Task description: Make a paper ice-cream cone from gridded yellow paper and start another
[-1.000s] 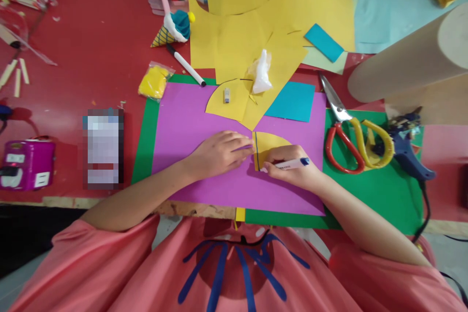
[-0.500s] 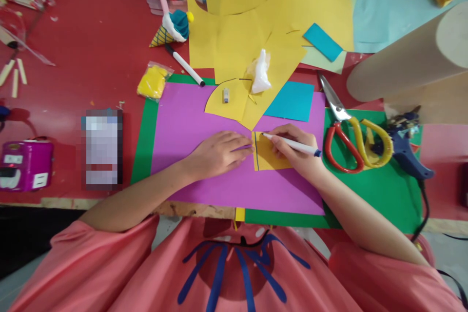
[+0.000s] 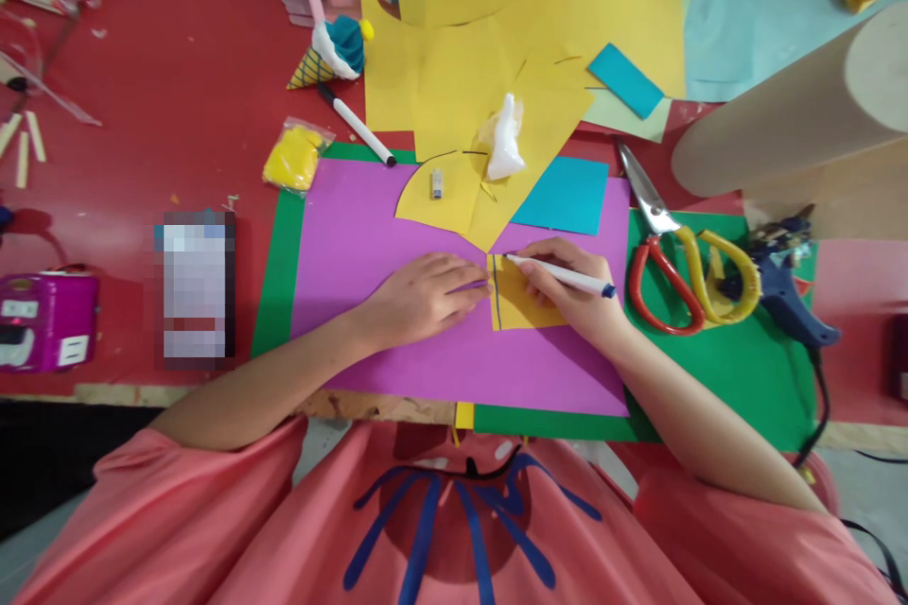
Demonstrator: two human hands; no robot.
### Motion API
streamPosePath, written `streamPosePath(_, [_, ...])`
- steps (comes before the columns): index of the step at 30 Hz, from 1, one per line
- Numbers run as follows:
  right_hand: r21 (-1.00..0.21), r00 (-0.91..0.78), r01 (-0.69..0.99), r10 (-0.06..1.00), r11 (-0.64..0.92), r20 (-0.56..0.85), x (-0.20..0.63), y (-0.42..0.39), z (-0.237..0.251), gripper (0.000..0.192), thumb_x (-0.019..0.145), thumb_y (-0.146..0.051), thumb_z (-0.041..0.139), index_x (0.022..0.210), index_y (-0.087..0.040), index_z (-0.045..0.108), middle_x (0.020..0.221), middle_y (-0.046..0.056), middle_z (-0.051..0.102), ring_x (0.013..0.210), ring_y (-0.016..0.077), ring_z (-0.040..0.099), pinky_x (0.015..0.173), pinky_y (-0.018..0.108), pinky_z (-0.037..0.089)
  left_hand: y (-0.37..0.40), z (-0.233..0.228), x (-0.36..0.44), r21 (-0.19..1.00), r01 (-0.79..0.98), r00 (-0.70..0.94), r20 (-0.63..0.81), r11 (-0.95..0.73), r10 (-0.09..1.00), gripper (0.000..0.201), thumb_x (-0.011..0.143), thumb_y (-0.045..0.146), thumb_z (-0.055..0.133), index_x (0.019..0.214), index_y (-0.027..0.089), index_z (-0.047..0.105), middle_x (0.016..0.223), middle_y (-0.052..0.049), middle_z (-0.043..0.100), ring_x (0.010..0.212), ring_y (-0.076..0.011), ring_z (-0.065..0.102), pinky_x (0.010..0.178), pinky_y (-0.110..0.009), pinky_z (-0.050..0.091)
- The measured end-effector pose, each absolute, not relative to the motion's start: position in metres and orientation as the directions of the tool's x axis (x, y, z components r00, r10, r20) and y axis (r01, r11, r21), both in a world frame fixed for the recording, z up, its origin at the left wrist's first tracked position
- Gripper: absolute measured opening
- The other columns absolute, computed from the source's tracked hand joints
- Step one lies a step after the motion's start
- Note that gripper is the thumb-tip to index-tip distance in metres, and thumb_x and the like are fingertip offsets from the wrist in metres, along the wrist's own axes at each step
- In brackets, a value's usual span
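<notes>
Your left hand (image 3: 426,298) lies flat, fingers together, pressing the purple sheet (image 3: 369,246), its fingertips touching the left edge of the small yellow piece (image 3: 515,307). That piece lies between your hands, at 3 o'clock of the left one. Your right hand (image 3: 567,288) grips a white marker (image 3: 560,274), tip at the piece's top-left corner. Scissors (image 3: 681,260) lie farther off at 3 o'clock on the surface.

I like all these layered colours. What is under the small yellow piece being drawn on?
The yellow piece lies on a purple sheet, with a green sheet showing beneath. Whatever lies directly under the piece is hidden.
</notes>
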State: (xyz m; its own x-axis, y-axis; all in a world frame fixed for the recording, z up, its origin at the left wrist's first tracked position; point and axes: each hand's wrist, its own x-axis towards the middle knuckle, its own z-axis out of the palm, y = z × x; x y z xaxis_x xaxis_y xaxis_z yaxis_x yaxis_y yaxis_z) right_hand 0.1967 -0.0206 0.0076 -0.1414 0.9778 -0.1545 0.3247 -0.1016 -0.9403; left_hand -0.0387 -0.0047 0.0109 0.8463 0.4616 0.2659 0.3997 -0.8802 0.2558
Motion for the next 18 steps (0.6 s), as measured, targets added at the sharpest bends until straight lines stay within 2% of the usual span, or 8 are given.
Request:
streamPosePath(4, [-0.938, -0.149, 0.334, 0.977, -0.095, -0.151, 0.1965, -0.0196, 0.0085, 0.023, 0.085, -0.038, 0.064, 0.092, -0.017, 0.068, 0.066, 0.001, 0.065, 0.054, 0.0117, 0.058, 0.051, 0.026, 0.045, -0.0046, 0.0103, -0.0388, 0.251, 0.399, 0.847, 0.268, -0.882, 0.459, 0.021, 0.093, 0.019, 0.054, 0.109, 0.016, 0.067, 0.114, -0.007, 0.069, 0.103, -0.0195, 0.062, 0.092, -0.035, 0.050])
streamPosePath(9, [-0.928, -0.170, 0.365, 0.976, -0.066, -0.136, 0.1972, -0.0189, 0.0109, 0.021, 0.085, -0.035, 0.063, 0.089, -0.015, 0.069, 0.077, 0.004, 0.069, 0.059, 0.0118, 0.059, 0.054, 0.026, 0.046, -0.0046, 0.0099, -0.0395, 0.254, 0.400, 0.846, 0.267, -0.881, 0.461, 0.021, 0.092, 0.019, 0.055, 0.110, 0.016, 0.067, 0.114, -0.008, 0.069, 0.103, -0.0200, 0.062, 0.092, -0.035, 0.050])
streamPosePath(13, [-0.917, -0.175, 0.392, 0.973, -0.072, -0.151, 0.1977, -0.0196, 0.0127, 0.022, 0.085, -0.035, 0.063, 0.087, -0.014, 0.069, 0.071, 0.003, 0.068, 0.057, 0.0116, 0.058, 0.052, 0.025, 0.043, -0.0043, 0.0101, -0.0398, 0.260, 0.400, 0.851, 0.252, -0.879, 0.462, 0.021, 0.093, 0.019, 0.053, 0.109, 0.017, 0.067, 0.115, -0.008, 0.069, 0.104, -0.0195, 0.062, 0.093, -0.035, 0.049])
streamPosePath(18, [-0.910, -0.201, 0.413, 0.972, -0.032, -0.126, 0.1975, -0.0202, 0.0146, 0.019, 0.086, -0.032, 0.063, 0.084, -0.014, 0.069, 0.075, 0.004, 0.070, 0.064, 0.0126, 0.061, 0.056, 0.024, 0.043, -0.0046, 0.0103, -0.0396, 0.261, 0.401, 0.851, 0.247, -0.878, 0.463, 0.022, 0.093, 0.019, 0.053, 0.110, 0.016, 0.067, 0.115, -0.008, 0.069, 0.105, -0.0196, 0.062, 0.093, -0.035, 0.049])
